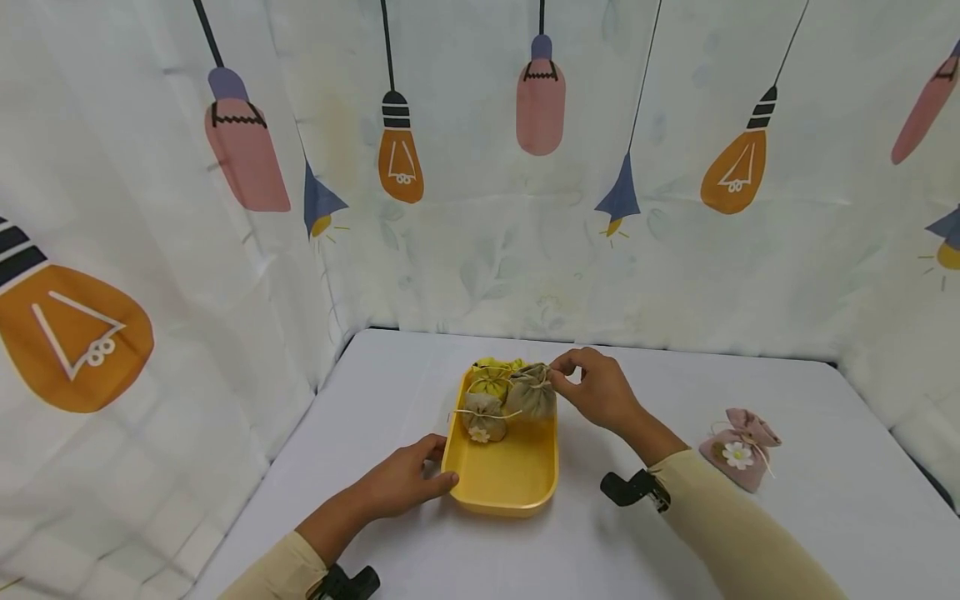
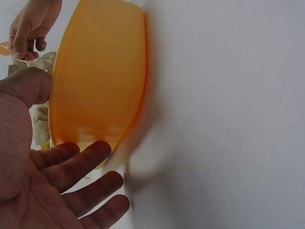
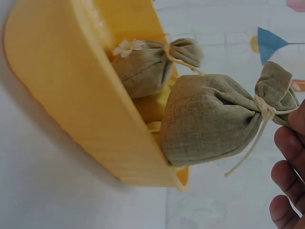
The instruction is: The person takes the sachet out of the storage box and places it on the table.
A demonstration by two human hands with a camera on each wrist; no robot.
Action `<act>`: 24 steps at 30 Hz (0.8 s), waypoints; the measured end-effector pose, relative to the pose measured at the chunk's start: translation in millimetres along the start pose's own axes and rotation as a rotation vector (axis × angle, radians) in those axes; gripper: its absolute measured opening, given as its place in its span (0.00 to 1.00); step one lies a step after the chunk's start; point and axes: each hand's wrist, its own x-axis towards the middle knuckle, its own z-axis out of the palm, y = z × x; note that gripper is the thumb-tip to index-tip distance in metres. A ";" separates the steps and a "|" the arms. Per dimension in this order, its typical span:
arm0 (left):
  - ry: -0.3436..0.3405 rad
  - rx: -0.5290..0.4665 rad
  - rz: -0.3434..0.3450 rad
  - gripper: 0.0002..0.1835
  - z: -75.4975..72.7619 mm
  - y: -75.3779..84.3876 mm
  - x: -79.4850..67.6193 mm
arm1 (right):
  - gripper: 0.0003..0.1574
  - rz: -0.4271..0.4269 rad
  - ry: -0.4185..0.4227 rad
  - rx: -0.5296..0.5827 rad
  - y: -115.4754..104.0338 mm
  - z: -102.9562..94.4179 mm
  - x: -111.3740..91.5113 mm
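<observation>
In the head view, my right hand (image 1: 596, 387) pinches the gathered top of a grey-green drawstring pouch (image 1: 531, 393) at the far right corner of a yellow tray (image 1: 510, 479). The pouch's body overlaps the tray's rim in the right wrist view. Inside the tray lie a beige pouch (image 1: 483, 417) with a white flower and a bright yellow pouch (image 1: 491, 379) behind it. My left hand (image 1: 401, 479) rests against the tray's near left corner. In the left wrist view its thumb touches the rim, while its fingers stretch out, spread, along the outer wall.
A pink drawstring pouch (image 1: 738, 450) with a white flower lies on the white table (image 1: 645, 533) to the right, beyond my right forearm. Cloth walls printed with lamps (image 1: 540, 108) stand behind the table and at its sides.
</observation>
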 end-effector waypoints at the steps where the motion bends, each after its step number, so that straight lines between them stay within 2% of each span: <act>1: 0.001 0.002 -0.002 0.35 0.0 -0.1 0.2 | 0.04 -0.003 0.011 0.004 -1.1 -2.3 0.3; 9: 0.003 0.006 -0.005 0.35 0.3 0.4 0.6 | 0.04 0.010 0.035 -0.001 -1.9 -20.3 -1.3; 24: 0.004 -0.005 -0.015 0.36 1.4 -0.7 1.4 | 0.05 0.098 0.030 -0.045 22.6 -50.6 -17.1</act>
